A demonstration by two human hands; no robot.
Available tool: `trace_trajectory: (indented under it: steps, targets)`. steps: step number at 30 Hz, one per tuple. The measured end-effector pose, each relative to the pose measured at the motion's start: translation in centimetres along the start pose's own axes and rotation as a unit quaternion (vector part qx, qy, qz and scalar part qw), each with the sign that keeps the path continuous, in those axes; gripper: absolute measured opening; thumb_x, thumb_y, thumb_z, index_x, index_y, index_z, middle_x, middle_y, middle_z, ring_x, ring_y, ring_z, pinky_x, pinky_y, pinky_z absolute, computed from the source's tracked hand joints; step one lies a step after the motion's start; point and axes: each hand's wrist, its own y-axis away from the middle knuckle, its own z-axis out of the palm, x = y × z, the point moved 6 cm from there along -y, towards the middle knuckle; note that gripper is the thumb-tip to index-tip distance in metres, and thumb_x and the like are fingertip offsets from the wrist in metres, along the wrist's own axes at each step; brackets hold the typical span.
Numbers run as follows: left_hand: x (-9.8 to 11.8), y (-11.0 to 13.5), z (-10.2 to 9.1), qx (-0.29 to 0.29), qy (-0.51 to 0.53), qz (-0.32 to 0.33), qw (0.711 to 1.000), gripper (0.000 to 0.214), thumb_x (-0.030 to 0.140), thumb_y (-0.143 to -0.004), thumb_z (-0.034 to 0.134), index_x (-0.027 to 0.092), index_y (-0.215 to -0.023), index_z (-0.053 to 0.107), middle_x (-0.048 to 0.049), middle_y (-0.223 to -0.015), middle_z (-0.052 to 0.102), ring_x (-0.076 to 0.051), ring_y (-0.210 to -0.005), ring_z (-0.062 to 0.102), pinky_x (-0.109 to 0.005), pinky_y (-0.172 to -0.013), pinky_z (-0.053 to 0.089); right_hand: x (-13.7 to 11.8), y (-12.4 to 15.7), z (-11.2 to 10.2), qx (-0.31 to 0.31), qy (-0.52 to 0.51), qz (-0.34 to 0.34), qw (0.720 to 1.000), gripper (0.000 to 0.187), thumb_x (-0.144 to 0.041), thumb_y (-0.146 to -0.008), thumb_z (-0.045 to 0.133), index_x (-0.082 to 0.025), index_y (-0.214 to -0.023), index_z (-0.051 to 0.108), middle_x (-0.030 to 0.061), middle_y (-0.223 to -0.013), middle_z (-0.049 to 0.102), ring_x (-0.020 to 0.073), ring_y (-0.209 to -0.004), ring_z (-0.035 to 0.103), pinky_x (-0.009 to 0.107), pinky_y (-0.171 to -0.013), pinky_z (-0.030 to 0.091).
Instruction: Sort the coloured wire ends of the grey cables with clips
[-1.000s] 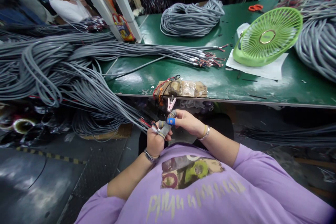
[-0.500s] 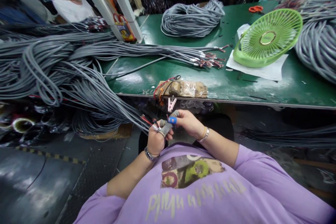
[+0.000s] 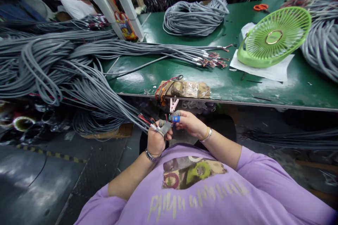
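My left hand (image 3: 157, 137) is closed round the ends of several grey cables (image 3: 124, 107), whose stripped red and dark wires (image 3: 146, 119) poke out above the thumb. Grey wrapping covers some of its fingers. Close beside it, my right hand (image 3: 190, 123) pinches at the thin coloured wires (image 3: 167, 116) between the hands; a blue band circles one finger. The exact hold of its fingertips is too small to make out. Just above the fingertips, a pink clip (image 3: 173, 105) hangs at the table edge, below a taped wooden block (image 3: 191, 89) with red and black leads.
Grey cable bundles (image 3: 47, 56) cover the left of the green table (image 3: 142, 77). A coil of cable (image 3: 195, 17), a green fan (image 3: 274, 38) on white paper and orange-handled scissors (image 3: 261, 7) lie farther back. Two other people are across the table.
My hands have shifted slightly, and the thin coloured wires between them now stand out more clearly. The view has moved a little.
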Motion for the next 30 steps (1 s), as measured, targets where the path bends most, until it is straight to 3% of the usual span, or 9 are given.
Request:
trace_trajectory:
  steps: [3, 7, 16, 20, 23, 26, 30]
  targets:
    - [-0.1, 0.1, 0.2, -0.026, -0.026, -0.003, 0.999, 0.025, 0.035, -0.073, 0.070, 0.015, -0.062, 0.059, 0.0016, -0.051, 0.060, -0.006, -0.036, 0.048, -0.016, -0.036, 0.033, -0.6, -0.2, 0.0, -0.021, 0.020, 0.019, 0.999, 0.037, -0.040, -0.060, 0.081, -0.015, -0.081, 0.064, 0.0004, -0.073, 0.063, 0.0087, -0.060, 0.055, 0.021, -0.055, 0.042]
    - [-0.4, 0.3, 0.3, -0.051, -0.047, -0.001, 0.998, 0.026, 0.035, -0.074, 0.070, 0.015, -0.062, 0.059, 0.0015, -0.051, 0.060, -0.006, -0.037, 0.049, -0.017, -0.037, 0.035, -1.1, -0.4, 0.3, -0.054, 0.067, 0.014, 0.996, 0.039, -0.041, -0.056, 0.083, -0.013, -0.076, 0.064, -0.0010, -0.066, 0.062, 0.0082, -0.057, 0.054, 0.020, -0.053, 0.040]
    - [-0.6, 0.2, 0.0, -0.022, -0.033, 0.010, 0.999, 0.024, 0.034, -0.076, 0.070, 0.015, -0.065, 0.060, 0.0017, -0.053, 0.061, -0.006, -0.038, 0.051, -0.017, -0.038, 0.037, -0.2, -0.4, 0.3, 0.011, 0.043, -0.030, 0.999, 0.042, -0.046, -0.054, 0.084, -0.013, -0.068, 0.061, -0.0022, -0.061, 0.060, 0.0071, -0.054, 0.051, 0.020, -0.052, 0.038]
    - [0.1, 0.4, 0.1, -0.019, -0.005, 0.014, 1.000, 0.023, 0.033, -0.074, 0.071, 0.015, -0.064, 0.061, 0.0021, -0.051, 0.061, -0.006, -0.036, 0.049, -0.016, -0.035, 0.036, -0.2, -0.2, 0.1, -0.034, 0.018, -0.003, 0.999, 0.042, -0.043, -0.056, 0.084, -0.013, -0.077, 0.065, -0.0011, -0.067, 0.062, 0.0077, -0.057, 0.053, 0.021, -0.056, 0.042]
    - [0.8, 0.5, 0.1, -0.020, 0.020, 0.015, 0.999, 0.024, 0.033, -0.073, 0.071, 0.015, -0.062, 0.060, 0.0021, -0.049, 0.060, -0.005, -0.033, 0.047, -0.015, -0.033, 0.032, -0.4, -0.7, -0.9, -0.068, -0.047, 0.023, 0.996, 0.042, -0.045, -0.061, 0.082, -0.014, -0.085, 0.066, 0.0008, -0.074, 0.064, 0.0097, -0.062, 0.056, 0.025, -0.061, 0.048]
    - [1.5, 0.4, 0.5, -0.037, 0.040, 0.016, 0.998, 0.027, 0.034, -0.074, 0.070, 0.015, -0.060, 0.058, 0.0018, -0.049, 0.059, -0.005, -0.033, 0.046, -0.015, -0.032, 0.032, -0.6, -1.8, -2.0, -0.042, -0.105, 0.036, 0.993, 0.044, -0.057, -0.078, 0.063, -0.014, -0.080, 0.065, 0.0032, -0.075, 0.063, 0.0097, -0.061, 0.055, 0.025, -0.060, 0.048]
    - [2.0, 0.0, 1.3, -0.055, 0.055, 0.012, 0.997, 0.026, 0.034, -0.073, 0.070, 0.015, -0.061, 0.058, 0.0020, -0.049, 0.059, -0.005, -0.032, 0.046, -0.015, -0.031, 0.031, -0.8, -3.4, -1.2, -0.037, -0.120, 0.022, 0.992, 0.053, -0.063, -0.085, 0.050, -0.013, -0.082, 0.066, 0.0049, -0.074, 0.064, 0.0099, -0.059, 0.053, 0.023, -0.056, 0.045]
